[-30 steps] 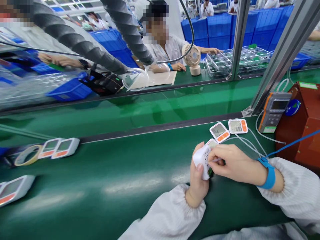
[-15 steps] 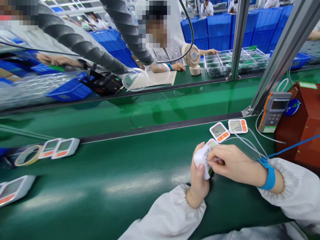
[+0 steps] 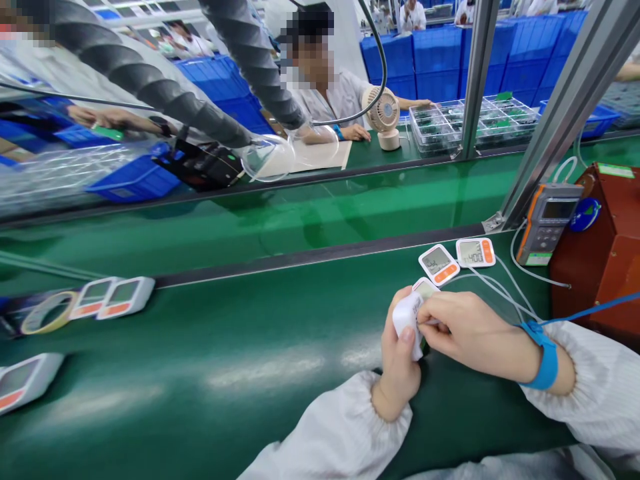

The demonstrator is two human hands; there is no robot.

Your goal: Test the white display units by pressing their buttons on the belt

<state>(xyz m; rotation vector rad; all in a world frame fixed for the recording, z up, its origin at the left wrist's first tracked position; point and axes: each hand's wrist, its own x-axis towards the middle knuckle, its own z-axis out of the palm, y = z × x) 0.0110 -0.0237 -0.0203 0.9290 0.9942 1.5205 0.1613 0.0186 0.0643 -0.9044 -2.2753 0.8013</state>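
My left hand (image 3: 401, 357) is wrapped round a white blood pressure monitor (image 3: 406, 316), which it holds tilted with the small openings in its side turned to the right. My right hand (image 3: 463, 330), a blue strap (image 3: 543, 360) on its wrist, has thumb and fingers pinched against that side. The tip of the pinch is hidden, but a thin pale tube showed there a moment ago. Just behind the hands lies another monitor (image 3: 425, 288), partly covered. Beyond it are a monitor (image 3: 439, 263) with orange buttons and one (image 3: 475, 253) reading about 400, with white tubes (image 3: 500, 293) running from them.
An orange-grey handheld meter (image 3: 550, 223) leans on a reddish-brown box (image 3: 607, 247) at right. More monitors (image 3: 125, 298) and a tape roll (image 3: 49, 313) lie at left on the green surface (image 3: 260, 340). A metal post (image 3: 477, 80) rises ahead; a co-worker (image 3: 325, 100) sits across.
Both hands and the held monitor have shifted slightly right. The pale tube between the right fingers no longer shows clearly. Things at the left sit a little further left in view.
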